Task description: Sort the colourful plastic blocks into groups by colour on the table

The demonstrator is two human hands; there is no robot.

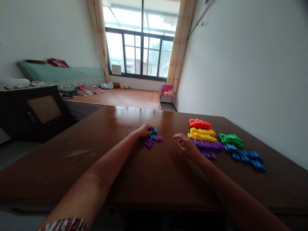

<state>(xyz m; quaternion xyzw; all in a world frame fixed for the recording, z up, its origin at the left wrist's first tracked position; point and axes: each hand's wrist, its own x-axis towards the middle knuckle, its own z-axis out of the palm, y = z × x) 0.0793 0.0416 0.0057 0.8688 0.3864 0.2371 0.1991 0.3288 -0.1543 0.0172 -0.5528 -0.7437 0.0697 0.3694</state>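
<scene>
loose blue pieces [152,137]: small plastic, mid-way across bench [156,183], farthest partly covered | loose purple pieces [149,143]: flat, just beside blue | orange-red rows [200,124]: side by side, farthest back | yellow rows [202,135]: next nearer | purple rows [209,145]: nearer again | green cluster [231,140]: right of yellow | blue clusters [244,156]: staggered, nearer than green

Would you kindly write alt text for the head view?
A person's left hand is at blue pieces and purple pieces on a brown table. The right hand is near grouped pieces: orange-red, yellow, purple, green, blue.
</scene>
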